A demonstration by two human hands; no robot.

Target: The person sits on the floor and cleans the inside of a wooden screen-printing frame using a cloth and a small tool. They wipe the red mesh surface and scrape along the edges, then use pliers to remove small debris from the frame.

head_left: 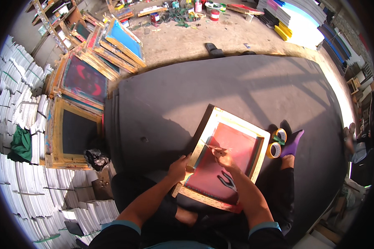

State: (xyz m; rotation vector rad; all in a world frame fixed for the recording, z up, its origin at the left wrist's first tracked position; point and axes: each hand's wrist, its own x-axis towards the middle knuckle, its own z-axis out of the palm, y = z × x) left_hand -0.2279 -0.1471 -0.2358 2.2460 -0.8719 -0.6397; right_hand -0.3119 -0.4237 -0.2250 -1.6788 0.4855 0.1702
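A wooden screen-printing frame (258, 159) with red mesh (230, 145) lies tilted in front of my crossed legs. My left hand (178, 168) is closed around its left side bar, near the lower corner. Over the mesh, my right hand (223, 157) is closed on a thin pointed tool (211, 146); its narrow tip reaches toward the inside of the left bar. Its exact kind is too small to make out. Pliers (226, 179) with dark handles rest on the mesh beside my right wrist, partly hidden by the forearm.
Dark foam sheets (162, 95) form the surface under me. Two rolls of yellow tape (274, 150) sit by my purple-socked foot (294, 142). More screen frames (85, 79) lean at the left, near stacked white paper bundles (27, 182). Paint cans (214, 15) stand at the back.
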